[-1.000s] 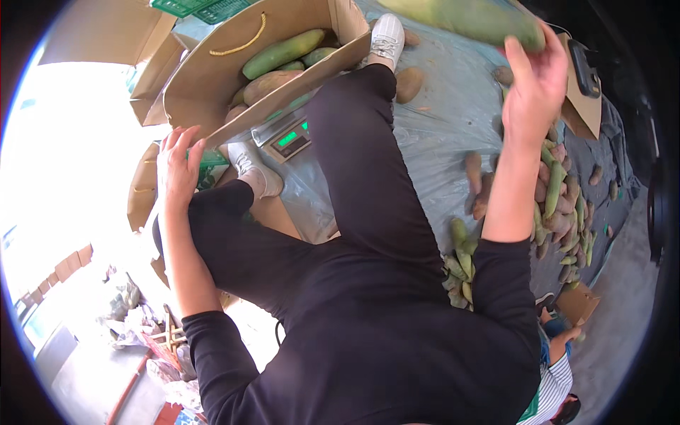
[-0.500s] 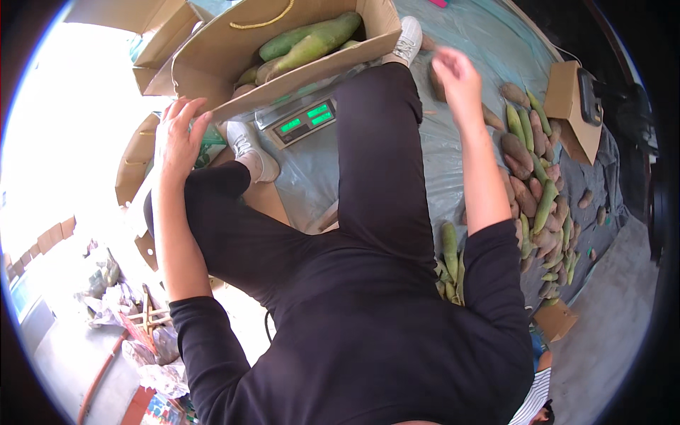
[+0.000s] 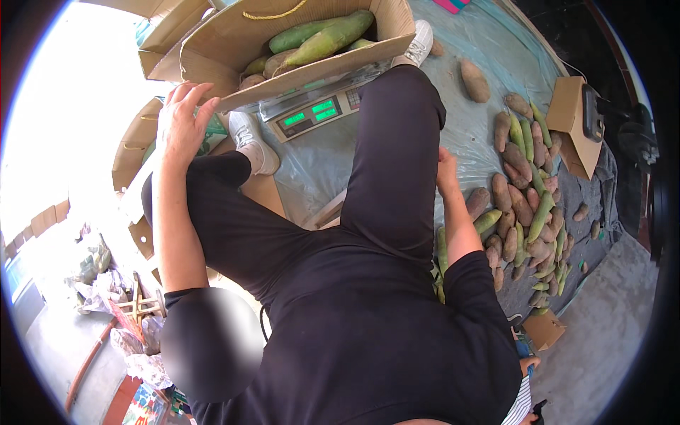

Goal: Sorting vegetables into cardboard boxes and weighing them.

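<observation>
An open cardboard box [image 3: 312,69] stands on a digital scale [image 3: 320,113] with lit green displays. Inside lie large green radishes [image 3: 327,41] and a few brownish sweet potatoes [image 3: 278,62]. My left hand [image 3: 185,122] rests its spread fingers by the box's near left corner, holding nothing. Beside my right thigh, my right hand [image 3: 446,172] has its fingers curled in; the thigh partly covers it, and I cannot make out anything in it. A lone sweet potato [image 3: 474,81] lies on the plastic sheet beyond that hand.
To the right is a heap of sweet potatoes [image 3: 523,205] mixed with slim green radishes [image 3: 542,216]. A small cardboard box [image 3: 571,127] stands behind it. More cartons [image 3: 134,152] and plastic bags [image 3: 150,333] are on the left. Another person's striped sleeve [image 3: 520,402] shows at lower right.
My right hand has come back from near the lone sweet potato to beside my thigh, its fingers curled. My left hand stays by the box corner. The view has shifted slightly.
</observation>
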Motion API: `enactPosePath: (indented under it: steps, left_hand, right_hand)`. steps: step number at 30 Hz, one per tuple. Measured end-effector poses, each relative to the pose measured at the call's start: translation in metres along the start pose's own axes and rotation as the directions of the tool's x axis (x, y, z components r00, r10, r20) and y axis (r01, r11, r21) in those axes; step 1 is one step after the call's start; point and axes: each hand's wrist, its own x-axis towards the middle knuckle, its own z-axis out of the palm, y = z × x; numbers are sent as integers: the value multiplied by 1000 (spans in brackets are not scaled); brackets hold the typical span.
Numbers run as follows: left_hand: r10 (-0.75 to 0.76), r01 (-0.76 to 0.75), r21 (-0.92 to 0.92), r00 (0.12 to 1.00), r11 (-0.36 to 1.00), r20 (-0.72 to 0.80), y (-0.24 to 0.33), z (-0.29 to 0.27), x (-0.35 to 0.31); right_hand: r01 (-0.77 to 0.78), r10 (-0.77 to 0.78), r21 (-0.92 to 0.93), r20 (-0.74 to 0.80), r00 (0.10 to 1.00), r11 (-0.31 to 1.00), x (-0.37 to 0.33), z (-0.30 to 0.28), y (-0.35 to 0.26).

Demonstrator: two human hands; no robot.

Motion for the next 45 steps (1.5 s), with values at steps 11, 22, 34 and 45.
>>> enactPosePath:
  steps: [11,22,34,45]
  left_hand:
    - [-5,6,25,997,1000,-75,0,2,0]
    - [-27,14,-74,985,997,-170,9,0,1]
    - [-108,36,-232,947,972,-303,12,-17,-5]
    - [-202,17,-370,861,929,-467,2,-39,-25]
  right_hand:
    - [13,-13,1,-8,1000,1000,-3,3,-1]
    - [303,-316,154,71,946,941,51,-42,-157]
    - [632,-610,-112,178,772,767,42,24,-397]
    - [534,-517,-137,142,844,834,158,47,-294]
